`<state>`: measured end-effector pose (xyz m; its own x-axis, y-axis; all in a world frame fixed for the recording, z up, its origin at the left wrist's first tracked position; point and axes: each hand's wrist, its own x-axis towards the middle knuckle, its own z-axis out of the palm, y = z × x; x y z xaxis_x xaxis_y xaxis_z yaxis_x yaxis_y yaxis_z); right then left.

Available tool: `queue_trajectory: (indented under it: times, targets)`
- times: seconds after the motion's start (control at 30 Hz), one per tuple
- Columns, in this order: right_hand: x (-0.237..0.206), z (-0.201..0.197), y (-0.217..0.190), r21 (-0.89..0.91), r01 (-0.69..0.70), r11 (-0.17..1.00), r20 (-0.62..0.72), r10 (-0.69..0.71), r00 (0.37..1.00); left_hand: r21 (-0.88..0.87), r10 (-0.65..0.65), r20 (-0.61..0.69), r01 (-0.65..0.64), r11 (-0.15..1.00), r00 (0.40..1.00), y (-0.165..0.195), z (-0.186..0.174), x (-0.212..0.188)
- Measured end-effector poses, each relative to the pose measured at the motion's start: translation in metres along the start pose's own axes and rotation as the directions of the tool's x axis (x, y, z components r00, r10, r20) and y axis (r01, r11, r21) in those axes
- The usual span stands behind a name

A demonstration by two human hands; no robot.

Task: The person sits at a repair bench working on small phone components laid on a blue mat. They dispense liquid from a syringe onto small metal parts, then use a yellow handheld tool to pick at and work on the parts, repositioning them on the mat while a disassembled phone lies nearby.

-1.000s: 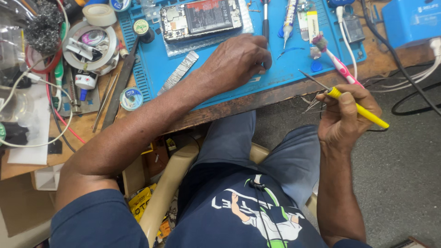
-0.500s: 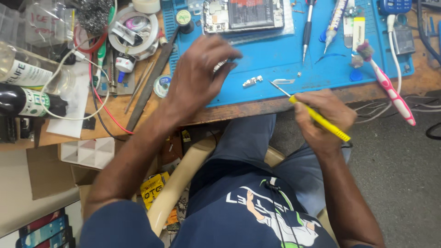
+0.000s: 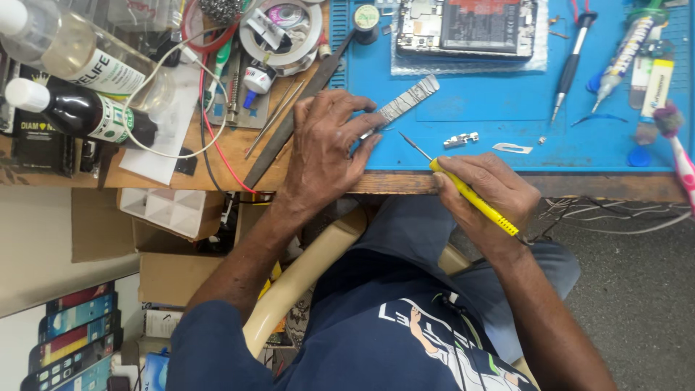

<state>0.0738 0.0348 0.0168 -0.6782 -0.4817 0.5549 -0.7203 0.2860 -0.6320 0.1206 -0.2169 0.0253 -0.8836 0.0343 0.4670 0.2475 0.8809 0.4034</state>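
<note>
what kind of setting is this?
Most likely a phone repair bench. An opened phone with its insides exposed lies on a blue work mat, the right hand holds a yellow-handled fine tool, and tape rolls, solvent bottles and wires crowd the wooden bench.

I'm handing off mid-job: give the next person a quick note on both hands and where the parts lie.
Left hand: flat on the blue mat, fingers on the patterned metal strip.
Right hand: holds the yellow screwdriver, tip over the mat's near edge.
Small metal bracket and loose blade lie on the mat; the opened phone sits behind.
Done and left: cannot tell.
</note>
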Motion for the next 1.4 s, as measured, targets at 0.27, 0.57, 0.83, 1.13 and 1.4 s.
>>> queue_trajectory:
  times: [0.27, 0.57, 0.83, 1.13, 1.4]
  targets:
    - [0.005, 0.008, -0.002, 0.0, -0.043, 0.999, 0.017, 0.043, 0.999, 0.025, 0.062, 0.028, -0.063, 0.998, 0.998, -0.007, 0.001, -0.004]
    - [0.004, 0.01, -0.002, -0.055, -0.038, 0.998, 0.042, 0.041, 0.998, 0.037, 0.064, 0.053, -0.066, 0.997, 0.997, -0.009, 0.004, -0.006]
    - [0.005, 0.012, 0.001, -0.064, -0.003, 0.998, 0.05, 0.007, 0.999, 0.012, 0.055, 0.053, -0.056, 0.998, 0.997, -0.009, 0.004, -0.006]
    - [-0.012, -0.002, 0.011, 0.07, -0.076, 0.995, -0.068, 0.081, 0.994, -0.044, 0.05, 0.029, -0.049, 0.998, 0.998, 0.0, -0.006, 0.002]
    - [-0.077, -0.07, 0.058, 0.463, -0.045, 0.885, -0.576, 0.339, 0.744, -0.241, 0.467, 0.136, -0.428, 0.871, 0.874, 0.053, 0.01, 0.074]
